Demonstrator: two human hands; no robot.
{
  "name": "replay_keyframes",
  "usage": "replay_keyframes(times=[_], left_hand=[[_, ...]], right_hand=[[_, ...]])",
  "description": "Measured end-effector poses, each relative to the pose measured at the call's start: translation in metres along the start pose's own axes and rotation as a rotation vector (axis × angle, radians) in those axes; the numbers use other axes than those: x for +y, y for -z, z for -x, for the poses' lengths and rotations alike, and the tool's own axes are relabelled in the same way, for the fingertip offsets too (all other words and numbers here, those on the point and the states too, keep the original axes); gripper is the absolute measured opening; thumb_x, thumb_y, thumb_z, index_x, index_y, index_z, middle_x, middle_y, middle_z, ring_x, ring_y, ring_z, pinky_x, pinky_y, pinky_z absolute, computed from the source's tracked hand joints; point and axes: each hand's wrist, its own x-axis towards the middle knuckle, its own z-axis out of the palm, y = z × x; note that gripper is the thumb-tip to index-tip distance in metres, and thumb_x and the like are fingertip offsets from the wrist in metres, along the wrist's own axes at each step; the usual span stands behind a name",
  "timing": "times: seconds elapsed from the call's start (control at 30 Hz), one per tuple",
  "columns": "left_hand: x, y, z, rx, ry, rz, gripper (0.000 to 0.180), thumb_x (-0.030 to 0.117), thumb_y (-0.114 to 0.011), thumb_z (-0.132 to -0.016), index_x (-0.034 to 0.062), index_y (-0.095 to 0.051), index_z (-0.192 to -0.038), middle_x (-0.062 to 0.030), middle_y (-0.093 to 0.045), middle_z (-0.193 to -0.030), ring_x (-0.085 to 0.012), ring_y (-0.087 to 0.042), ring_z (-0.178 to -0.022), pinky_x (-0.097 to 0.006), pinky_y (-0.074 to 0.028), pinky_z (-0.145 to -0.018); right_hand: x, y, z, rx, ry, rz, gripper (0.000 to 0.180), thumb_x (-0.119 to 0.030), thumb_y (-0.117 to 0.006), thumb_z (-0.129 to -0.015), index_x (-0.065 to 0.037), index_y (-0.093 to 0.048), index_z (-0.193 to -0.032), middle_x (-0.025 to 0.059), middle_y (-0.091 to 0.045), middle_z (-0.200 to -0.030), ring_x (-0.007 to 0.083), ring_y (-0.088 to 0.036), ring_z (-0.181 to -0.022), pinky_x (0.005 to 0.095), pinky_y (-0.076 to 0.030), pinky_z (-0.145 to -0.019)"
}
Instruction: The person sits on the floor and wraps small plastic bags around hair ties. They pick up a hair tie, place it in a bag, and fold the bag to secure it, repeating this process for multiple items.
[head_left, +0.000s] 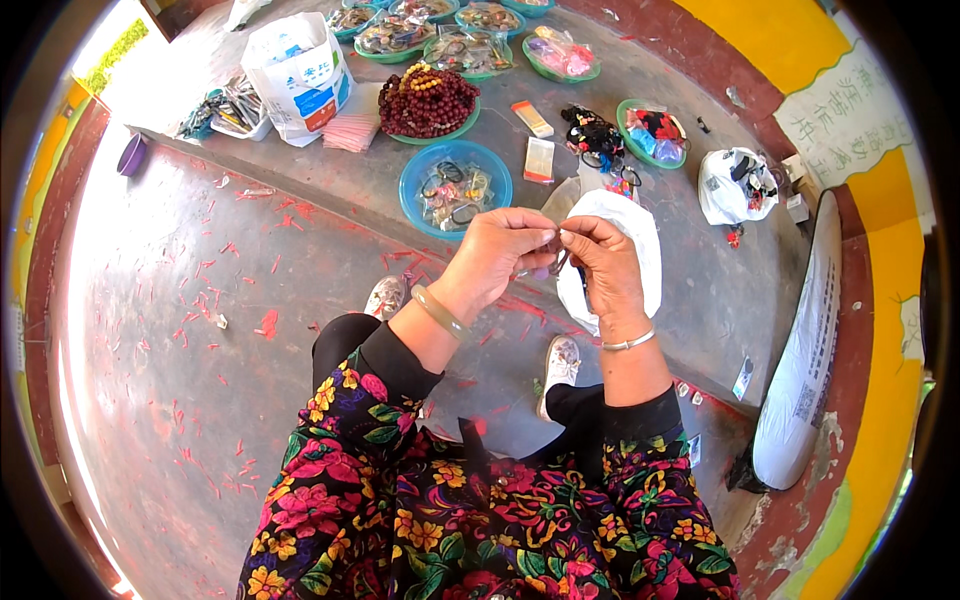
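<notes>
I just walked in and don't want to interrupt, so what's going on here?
A person's left hand and right hand meet at the fingertips, pinching a small dark thing, mostly hidden. A white bag sits just beyond the right hand. Farther out, a blue basin holds assorted small items.

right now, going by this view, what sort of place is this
Perhaps a makeshift handicraft workspace: a blue basin holds small mixed pieces, dark red beads are heaped in a green basin, and red scraps litter the grey floor.
</notes>
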Motion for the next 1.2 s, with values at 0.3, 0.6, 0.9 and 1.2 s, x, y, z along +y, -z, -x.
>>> replay_keyframes(times=[0.3,0.6,0.9,1.2], left_hand=[[0.007,-0.002,0.003,-0.084,0.054,0.084,0.018,0.006,-0.054,-0.088,-0.0061,-0.058,-0.101,-0.0135,-0.062,-0.096,-0.0203,-0.063,-0.086,-0.030,-0.055,-0.077],[0.012,0.003,0.003,-0.143,0.066,0.107,0.022,0.007,-0.051,-0.090,-0.0065,-0.056,-0.106,-0.0146,-0.062,-0.100,-0.0215,-0.063,-0.091,-0.031,-0.054,-0.081],[0.015,0.005,0.004,-0.168,0.093,0.158,0.022,0.004,-0.049,-0.089,-0.0073,-0.055,-0.107,-0.0157,-0.061,-0.102,-0.0228,-0.063,-0.091,-0.031,-0.054,-0.083],[0.011,0.004,0.000,-0.161,0.081,0.233,0.019,0.007,-0.052,-0.088,-0.0062,-0.058,-0.100,-0.0149,-0.062,-0.100,-0.0214,-0.063,-0.090,-0.030,-0.053,-0.084]], right_hand=[[-0.002,0.002,0.002,0.019,0.017,0.020,0.018,0.000,-0.066,-0.077,0.001,-0.068,-0.095,0.0026,-0.065,-0.080,0.0076,-0.052,-0.064,0.0201,-0.042,-0.059],[-0.006,0.001,0.003,-0.097,0.117,0.090,0.017,0.001,-0.060,-0.081,0.001,-0.067,-0.096,0.0010,-0.061,-0.083,0.0085,-0.053,-0.072,0.0214,-0.043,-0.065],[-0.009,0.007,0.001,-0.186,0.143,0.180,0.016,0.004,-0.056,-0.080,-0.001,-0.068,-0.089,0.0013,-0.061,-0.082,0.0092,-0.053,-0.073,0.0216,-0.042,-0.065],[-0.006,0.007,0.001,-0.117,0.205,0.275,0.020,0.007,-0.054,-0.078,-0.001,-0.069,-0.089,0.0013,-0.059,-0.085,0.0091,-0.053,-0.077,0.0215,-0.042,-0.069]])
